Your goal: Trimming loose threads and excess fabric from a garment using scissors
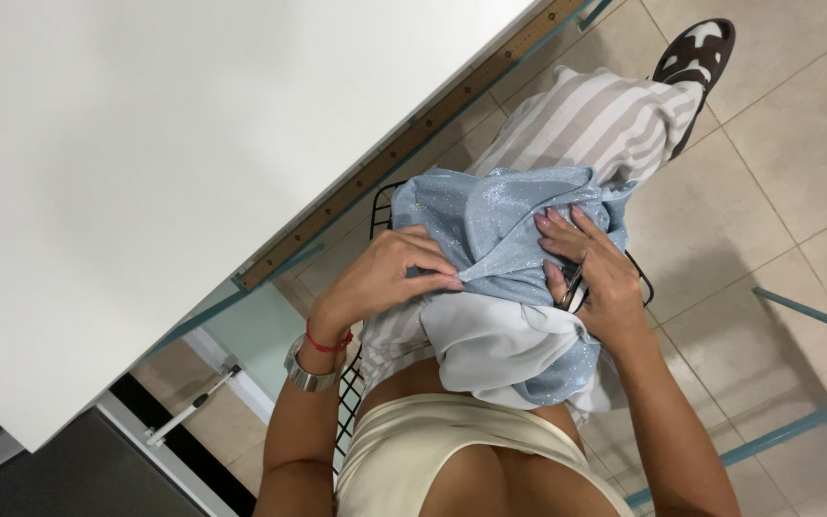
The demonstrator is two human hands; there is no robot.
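A pale blue fabric [495,225] with a fine glittery sheen and a plain white underside lies bunched on the person's lap, over striped trousers [595,115]. The left hand [390,273] pinches a fold of it between thumb and fingertips. The right hand [595,273] rests on the cloth, fingers loosely curled around small scissors [572,287]. The white counter [145,144] stands just beside, a ruler strip [413,134] along its edge.
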